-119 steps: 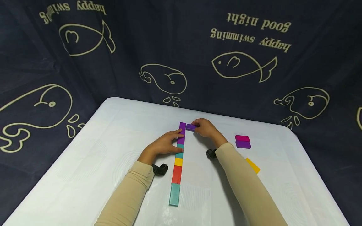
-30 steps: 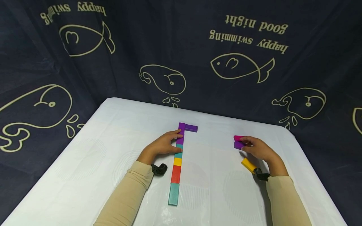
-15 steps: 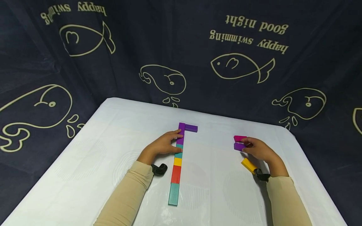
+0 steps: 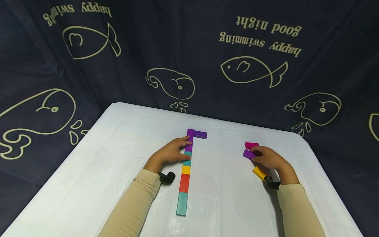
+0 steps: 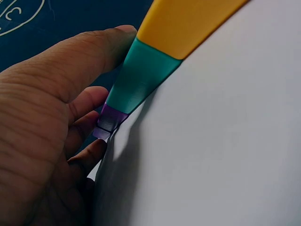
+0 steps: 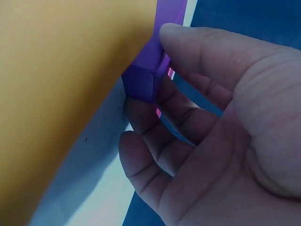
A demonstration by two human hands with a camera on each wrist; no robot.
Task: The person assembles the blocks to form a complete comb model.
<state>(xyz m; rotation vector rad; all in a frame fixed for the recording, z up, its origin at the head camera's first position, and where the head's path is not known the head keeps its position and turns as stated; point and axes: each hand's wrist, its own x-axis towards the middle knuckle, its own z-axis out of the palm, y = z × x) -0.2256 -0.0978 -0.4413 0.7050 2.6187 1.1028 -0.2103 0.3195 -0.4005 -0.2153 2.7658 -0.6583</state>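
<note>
Between thumb and fingers my right hand (image 4: 271, 158) pinches a purple block (image 4: 248, 154), tilted slightly, at the right of the table. Just beyond it lies a magenta block (image 4: 251, 145). The right wrist view shows the thumb on the held purple block (image 6: 141, 77). My left hand (image 4: 169, 152) rests along a straight row of blocks, fingers on an upper purple block (image 4: 189, 148) and thumb at a teal block (image 5: 141, 77). Below these come a small yellow block (image 4: 186, 170), a red block (image 4: 184, 183) and a teal end block (image 4: 182, 204).
Another purple block (image 4: 200, 135) juts rightward from the row's far end. A yellow block (image 4: 259, 173) lies by the right wrist camera (image 4: 272, 183) and looms large in the right wrist view. Dark printed cloth (image 4: 207, 92) hangs behind the white table (image 4: 142, 121).
My right hand left the sideways purple block at the row's far end and went to the pair at right. It has drawn one purple block from the magenta one. Left hand stays.
</note>
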